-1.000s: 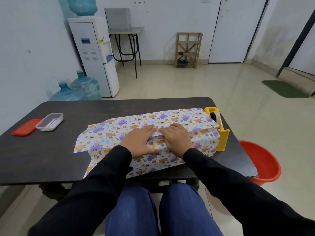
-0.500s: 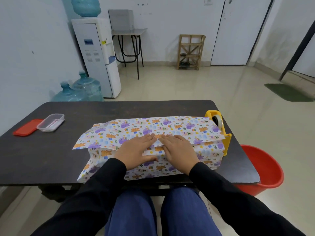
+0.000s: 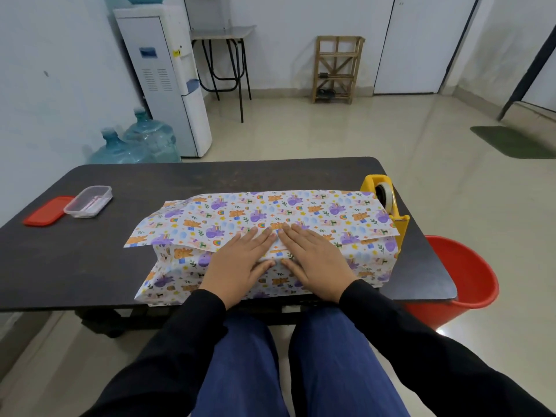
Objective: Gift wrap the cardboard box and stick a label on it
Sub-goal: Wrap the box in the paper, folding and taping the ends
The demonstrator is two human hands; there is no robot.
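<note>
The cardboard box lies fully hidden under patterned gift paper point(image 3: 301, 212) with bears and purple animals, near the front edge of the dark table point(image 3: 90, 260). The far paper flap overlaps the near one along the top of the box. My left hand point(image 3: 240, 263) and my right hand point(image 3: 316, 263) lie flat side by side on that overlap, fingers straight and pressing the paper down, thumbs over the near upper edge. A yellow tape dispenser point(image 3: 388, 203) stands against the right end of the wrapped box. No label is visible.
A clear plastic container point(image 3: 88, 201) and its red lid point(image 3: 46, 210) sit at the table's left. A red bucket point(image 3: 463, 275) stands on the floor to the right. Water bottles point(image 3: 144, 142) and a dispenser point(image 3: 168, 79) stand beyond the table.
The far flap has been drawn nearer over the box top and flattened. Both hands stay pressed at the middle of the seam, and the view has tilted slightly.
</note>
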